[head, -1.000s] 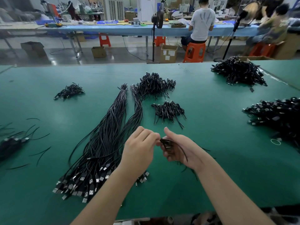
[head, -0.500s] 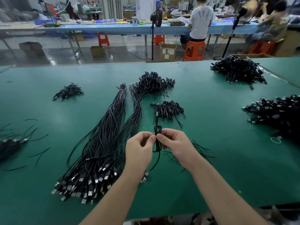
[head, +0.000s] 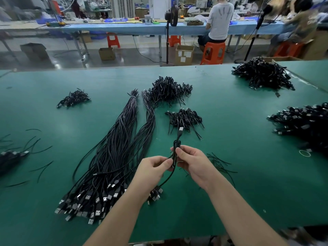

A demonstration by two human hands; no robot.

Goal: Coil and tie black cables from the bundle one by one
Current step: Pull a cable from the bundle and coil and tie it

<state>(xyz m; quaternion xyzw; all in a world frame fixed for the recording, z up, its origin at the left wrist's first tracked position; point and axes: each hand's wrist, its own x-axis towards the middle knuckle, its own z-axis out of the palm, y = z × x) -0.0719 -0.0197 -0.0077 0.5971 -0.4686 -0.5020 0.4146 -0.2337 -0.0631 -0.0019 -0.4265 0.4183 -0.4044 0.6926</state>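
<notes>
one cable half coiled, many left

the long bundle [head: 113, 157] at my left is mostly untouched. my left hand [head: 152, 172] and right hand [head: 192, 163] both pinch the cable [head: 175, 153], folded in loops, not yet tied. finished coils [head: 184, 118] lie beyond

Bright, even overhead light, no hard shadows. Soft sheen on green table [head: 248, 139] around 12 o'clock and near 9 o'clock. Glossy reflections on floor [head: 67, 63] at 11 o'clock. Faint soft shadows under left hand [head: 152, 170] and right hand [head: 193, 163], both sharp at centre. Strong wide-angle bending: far table edge bowed, corners stretched. Motion smear at 1–2 o'clock on seated figure [head: 301, 23] and at 10–11 o'clock on far benches. Bottom edge at 5 o'clock dark, blurred.
</notes>
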